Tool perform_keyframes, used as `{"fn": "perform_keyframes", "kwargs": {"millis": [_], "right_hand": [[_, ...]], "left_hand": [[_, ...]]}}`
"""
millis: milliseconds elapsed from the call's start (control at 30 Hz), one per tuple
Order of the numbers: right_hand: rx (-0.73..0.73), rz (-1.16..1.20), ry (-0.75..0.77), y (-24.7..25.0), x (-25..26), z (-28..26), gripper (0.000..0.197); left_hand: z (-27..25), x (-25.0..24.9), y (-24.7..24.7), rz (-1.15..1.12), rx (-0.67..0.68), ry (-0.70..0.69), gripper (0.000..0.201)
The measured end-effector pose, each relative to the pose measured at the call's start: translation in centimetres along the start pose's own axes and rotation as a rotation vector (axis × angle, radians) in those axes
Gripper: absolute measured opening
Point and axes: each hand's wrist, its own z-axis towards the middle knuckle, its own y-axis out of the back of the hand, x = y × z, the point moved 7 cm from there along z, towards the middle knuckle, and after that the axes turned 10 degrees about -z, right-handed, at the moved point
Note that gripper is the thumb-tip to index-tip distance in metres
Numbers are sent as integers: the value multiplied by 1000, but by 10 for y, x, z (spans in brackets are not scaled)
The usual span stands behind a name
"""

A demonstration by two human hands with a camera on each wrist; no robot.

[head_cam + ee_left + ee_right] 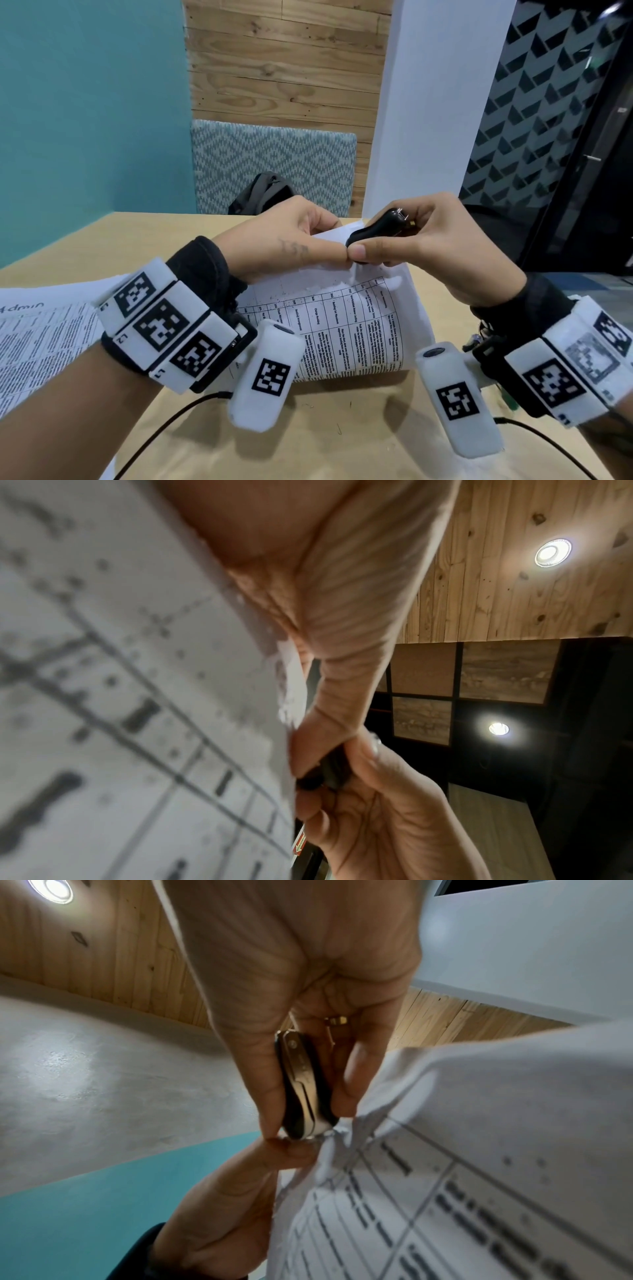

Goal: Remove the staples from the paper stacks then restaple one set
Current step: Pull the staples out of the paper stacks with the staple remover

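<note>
There, handwritten "Admin" on second stack [41, 329].

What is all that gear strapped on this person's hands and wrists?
Both hands, left hand and right hand, are bare. Each wrist wears a black fabric cuff under white plastic blocks printed with black square codes. A white capsule-shaped camera pod hangs below each, trailing a thin black cable. The right hand wears a gold ring.

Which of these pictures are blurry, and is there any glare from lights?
Head view: sharp, edges bowed by the wide lens. Left wrist view: printed paper badly out of focus, two ceiling lights flare. Right wrist view: staple remover fairly sharp, paper soft, one light glares top left.
</note>
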Motion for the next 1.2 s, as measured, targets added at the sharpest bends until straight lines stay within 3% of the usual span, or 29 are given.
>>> {"fn": "perform_keyframes", "kwargs": {"millis": [333, 533, 633, 833, 1100, 1200], "right_hand": [[21, 61, -81, -1, -5, 0, 38], [37, 73, -139, -3, -6, -2, 31], [51, 104, -187, -3, -8, 0, 38], [99, 290, -281, -9, -12, -2, 5], [73, 339, -378, -13, -22, -4, 26], [80, 354, -406, -14, -23, -5, 23]], "left_hand": [[-2, -4, 0, 44, -46, 7, 19], [-1, 0, 0, 66, -32, 24, 32], [-1, 0, -1, 53, -24, 19, 32], [2, 0, 2, 0, -15, 4, 23], [-2, -3, 0, 56, -64, -4, 21], [-1, -1, -1, 67, -65, 8, 20]]}}
